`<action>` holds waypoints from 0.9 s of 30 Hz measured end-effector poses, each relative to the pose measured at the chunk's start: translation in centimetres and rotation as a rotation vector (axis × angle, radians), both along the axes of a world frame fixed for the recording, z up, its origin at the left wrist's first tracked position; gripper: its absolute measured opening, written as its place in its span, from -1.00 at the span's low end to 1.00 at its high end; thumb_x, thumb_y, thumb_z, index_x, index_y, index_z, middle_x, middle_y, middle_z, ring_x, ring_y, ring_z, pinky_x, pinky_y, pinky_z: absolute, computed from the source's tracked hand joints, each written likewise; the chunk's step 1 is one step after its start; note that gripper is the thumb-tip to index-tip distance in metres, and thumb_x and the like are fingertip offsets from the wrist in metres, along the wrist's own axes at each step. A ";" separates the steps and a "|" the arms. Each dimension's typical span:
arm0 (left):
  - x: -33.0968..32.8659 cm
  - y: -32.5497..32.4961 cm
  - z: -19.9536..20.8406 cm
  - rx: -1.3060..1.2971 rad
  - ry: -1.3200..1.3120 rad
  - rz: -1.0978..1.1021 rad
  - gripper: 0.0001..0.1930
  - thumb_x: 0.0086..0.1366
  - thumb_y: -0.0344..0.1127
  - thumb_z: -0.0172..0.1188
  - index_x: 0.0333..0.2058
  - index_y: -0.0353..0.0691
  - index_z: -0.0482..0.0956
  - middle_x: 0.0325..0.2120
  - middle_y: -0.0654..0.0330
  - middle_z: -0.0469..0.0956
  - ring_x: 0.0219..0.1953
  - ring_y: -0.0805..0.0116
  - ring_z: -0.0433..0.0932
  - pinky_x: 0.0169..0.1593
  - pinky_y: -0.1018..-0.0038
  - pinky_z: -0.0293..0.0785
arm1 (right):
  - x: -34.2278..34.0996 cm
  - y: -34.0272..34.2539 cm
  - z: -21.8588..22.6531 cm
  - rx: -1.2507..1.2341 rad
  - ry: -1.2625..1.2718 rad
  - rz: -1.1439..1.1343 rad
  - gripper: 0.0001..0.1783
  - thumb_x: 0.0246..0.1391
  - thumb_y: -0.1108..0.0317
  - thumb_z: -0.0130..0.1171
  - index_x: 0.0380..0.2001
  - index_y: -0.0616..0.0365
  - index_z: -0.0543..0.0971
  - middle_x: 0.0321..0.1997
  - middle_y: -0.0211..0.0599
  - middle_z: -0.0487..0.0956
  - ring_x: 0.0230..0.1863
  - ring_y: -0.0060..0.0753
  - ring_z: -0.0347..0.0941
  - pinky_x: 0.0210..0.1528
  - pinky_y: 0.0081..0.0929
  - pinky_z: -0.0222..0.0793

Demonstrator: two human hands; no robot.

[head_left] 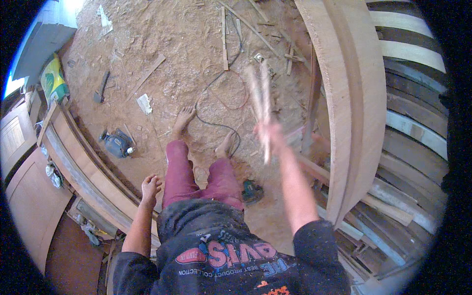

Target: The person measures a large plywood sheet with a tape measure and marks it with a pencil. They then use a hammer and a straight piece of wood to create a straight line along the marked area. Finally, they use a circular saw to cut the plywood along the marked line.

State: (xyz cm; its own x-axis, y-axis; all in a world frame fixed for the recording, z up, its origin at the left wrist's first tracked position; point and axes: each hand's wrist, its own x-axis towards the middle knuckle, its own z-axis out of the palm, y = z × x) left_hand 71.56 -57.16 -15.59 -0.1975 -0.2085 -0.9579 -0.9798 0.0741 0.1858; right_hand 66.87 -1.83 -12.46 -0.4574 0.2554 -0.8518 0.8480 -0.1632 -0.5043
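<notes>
Out in front of me to the right, my right hand (271,136) is closed around a pair of thin wooden strips (266,93). Both are smeared by motion, and the strips' far ends spread slightly apart. My left hand (151,188) hangs low beside my left thigh, its fingers loosely curled, with nothing seen in them. The nearest thing on that side is the long wooden plank edge (105,169) to its left.
A black cable (212,124) loops around my bare feet on the dusty floor. A dark blue power tool (118,143) lies left, a green one (252,191) near my right leg. Wide boards (356,98) and stacked planks (413,125) stand right. Scrap strips (224,42) lie ahead.
</notes>
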 end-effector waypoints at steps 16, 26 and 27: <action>-2.9 16.7 4.9 0.235 0.390 0.038 -0.54 0.45 -0.15 0.19 0.22 -0.25 0.45 -0.01 0.17 0.62 -0.10 0.39 0.63 -0.11 0.46 0.54 | 1.6 9.3 23.9 0.388 0.352 0.031 -0.70 0.31 0.14 0.27 -0.34 0.17 0.68 -0.51 -0.48 0.59 -0.45 -0.66 0.50 -0.37 -0.57 0.42; 12.0 13.0 -3.5 0.065 0.100 -0.026 -0.64 0.43 -0.17 0.18 0.11 -0.17 0.56 -0.14 0.23 0.66 -0.20 0.32 0.66 -0.24 0.37 0.56 | 2.3 15.5 19.8 0.544 0.254 -0.119 -0.57 0.35 0.03 0.20 -0.49 0.11 0.50 -0.75 -0.56 0.35 -0.79 -0.70 0.23 -0.77 -0.60 0.17; 12.0 13.4 -4.2 0.082 0.137 -0.194 -0.65 0.43 -0.17 0.18 0.10 -0.18 0.57 -0.15 0.25 0.66 -0.22 0.33 0.66 -0.26 0.37 0.56 | 2.2 15.5 20.0 0.557 0.250 -0.118 -0.57 0.36 0.03 0.20 -0.50 0.10 0.48 -0.76 -0.55 0.34 -0.80 -0.70 0.22 -0.78 -0.60 0.16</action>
